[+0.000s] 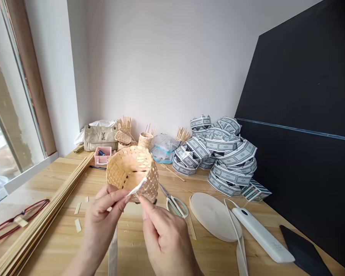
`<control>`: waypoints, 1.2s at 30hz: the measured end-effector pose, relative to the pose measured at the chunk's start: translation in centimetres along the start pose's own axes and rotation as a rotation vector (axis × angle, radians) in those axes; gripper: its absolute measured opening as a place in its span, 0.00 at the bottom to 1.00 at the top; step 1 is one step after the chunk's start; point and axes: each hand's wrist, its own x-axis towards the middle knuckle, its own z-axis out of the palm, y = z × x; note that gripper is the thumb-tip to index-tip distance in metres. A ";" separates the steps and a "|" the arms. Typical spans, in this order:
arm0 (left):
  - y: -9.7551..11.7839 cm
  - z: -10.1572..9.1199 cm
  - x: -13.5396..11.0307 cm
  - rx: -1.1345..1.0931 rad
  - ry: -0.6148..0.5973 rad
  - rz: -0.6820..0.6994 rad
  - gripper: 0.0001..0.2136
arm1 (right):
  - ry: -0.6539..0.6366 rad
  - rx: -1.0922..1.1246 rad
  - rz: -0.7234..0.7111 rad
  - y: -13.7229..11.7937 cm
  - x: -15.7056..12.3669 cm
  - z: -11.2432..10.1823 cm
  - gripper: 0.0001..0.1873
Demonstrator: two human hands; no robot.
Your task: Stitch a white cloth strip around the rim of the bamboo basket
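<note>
A small woven basket (120, 168) of thin wooden strips is held up over the table, its mouth tilted toward me. White fabric tape (138, 187) is folded over part of its near rim, and a tail hangs below. My left hand (106, 211) is closed, thumb and fingers pinching the taped rim. At the rim's right side, my right hand (165, 230) is closed with its index fingertip against the tape. Whatever it pinches, if anything, is too small to make out. Scissors (176, 205) with pale handles lie just beyond my right hand.
Long wooden strips (54, 207) and red-framed glasses (10, 224) lie left. A roll of cream tape (212, 216) and a white handheld device (261, 234) lie right. Behind are a pink box (99, 160), a beige handbag (96, 138) and stacked patterned bands (227, 153). A black panel (299, 115) stands right.
</note>
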 end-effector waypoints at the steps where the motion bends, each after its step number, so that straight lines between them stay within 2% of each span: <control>1: 0.0 0.1 -0.1 0.062 0.011 0.075 0.08 | 0.007 -0.003 0.026 0.0 -0.1 0.1 0.20; 5: -0.1 0.4 -0.6 0.279 0.021 0.280 0.08 | 0.055 0.007 0.148 0.0 -0.7 0.4 0.18; 9: 0.1 0.5 -0.9 0.378 0.010 0.349 0.07 | 0.090 0.058 0.227 -0.1 -1.3 0.8 0.16; 14: 0.5 0.7 -0.9 0.412 0.028 0.357 0.07 | 0.097 0.123 0.289 0.0 -1.7 1.1 0.15; 19: 0.0 1.0 -1.7 0.426 -0.053 0.378 0.08 | 0.059 0.134 0.380 0.1 -1.5 1.1 0.15; 22: -0.5 1.1 -2.0 0.457 -0.063 0.394 0.08 | 0.025 0.130 0.420 0.2 -1.5 1.2 0.15; 29: -1.0 0.7 -2.3 0.532 -0.070 0.417 0.10 | 0.011 0.169 0.394 0.3 -1.9 1.5 0.13; 36: -1.3 1.3 -2.9 0.487 -0.096 0.382 0.09 | 0.072 -0.026 0.382 0.4 -2.2 2.2 0.11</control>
